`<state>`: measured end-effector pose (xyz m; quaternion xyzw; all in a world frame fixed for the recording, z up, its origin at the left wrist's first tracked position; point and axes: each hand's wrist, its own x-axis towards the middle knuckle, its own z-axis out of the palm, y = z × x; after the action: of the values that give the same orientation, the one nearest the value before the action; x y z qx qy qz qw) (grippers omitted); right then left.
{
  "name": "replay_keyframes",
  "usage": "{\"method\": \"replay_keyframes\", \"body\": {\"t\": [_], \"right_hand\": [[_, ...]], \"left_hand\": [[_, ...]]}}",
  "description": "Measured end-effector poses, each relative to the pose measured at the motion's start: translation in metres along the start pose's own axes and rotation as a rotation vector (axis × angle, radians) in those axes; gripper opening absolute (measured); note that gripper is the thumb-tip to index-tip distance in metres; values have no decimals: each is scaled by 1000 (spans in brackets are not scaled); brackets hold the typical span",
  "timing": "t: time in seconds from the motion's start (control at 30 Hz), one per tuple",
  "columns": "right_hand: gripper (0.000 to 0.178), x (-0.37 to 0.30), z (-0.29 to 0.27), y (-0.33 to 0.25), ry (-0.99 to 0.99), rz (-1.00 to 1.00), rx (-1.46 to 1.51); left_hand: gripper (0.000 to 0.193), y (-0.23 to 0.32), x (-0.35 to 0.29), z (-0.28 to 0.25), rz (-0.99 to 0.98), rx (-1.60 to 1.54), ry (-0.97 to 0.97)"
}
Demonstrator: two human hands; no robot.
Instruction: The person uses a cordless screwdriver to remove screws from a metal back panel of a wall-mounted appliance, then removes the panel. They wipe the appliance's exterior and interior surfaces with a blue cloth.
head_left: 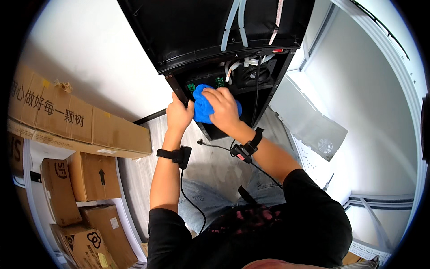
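In front of me stands a tall black appliance [192,40], its lower compartment open. My right hand [224,110] is closed on a bunched blue cloth [204,105] at the left part of that opening. My left hand [178,117] grips the black frame post [176,87] at the opening's left side, just beside the cloth; its fingers are partly hidden behind the post. Behind the cloth, green circuit boards [220,82] show in part. A black fan [253,75] and pale tubing [232,68] sit to the right inside.
A black power cord [256,96] hangs down the opening, and a plug [200,142] lies on the floor. A grey metal panel [309,119] leans at the right. Cardboard boxes [95,177] stand on the left, with a long carton [80,114] above. Wrist straps [179,155] trail cables.
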<state>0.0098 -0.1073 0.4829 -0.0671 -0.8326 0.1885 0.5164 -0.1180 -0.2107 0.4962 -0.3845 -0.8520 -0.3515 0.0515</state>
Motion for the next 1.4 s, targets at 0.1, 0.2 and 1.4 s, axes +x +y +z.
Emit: {"method": "replay_keyframes", "body": {"t": [0.1,0.2,1.4], "right_hand": [[53,-10,3,-5,-57,36,10],[53,-1,-3,-7,-35,82,64],[45,6,-16,-3,386,122,16]], "left_hand": [[39,0,0,0,0,-11,-19],[41,-5,-1,-2,-17,3,-23],[61,79,10,-36,42,318,-110]]}}
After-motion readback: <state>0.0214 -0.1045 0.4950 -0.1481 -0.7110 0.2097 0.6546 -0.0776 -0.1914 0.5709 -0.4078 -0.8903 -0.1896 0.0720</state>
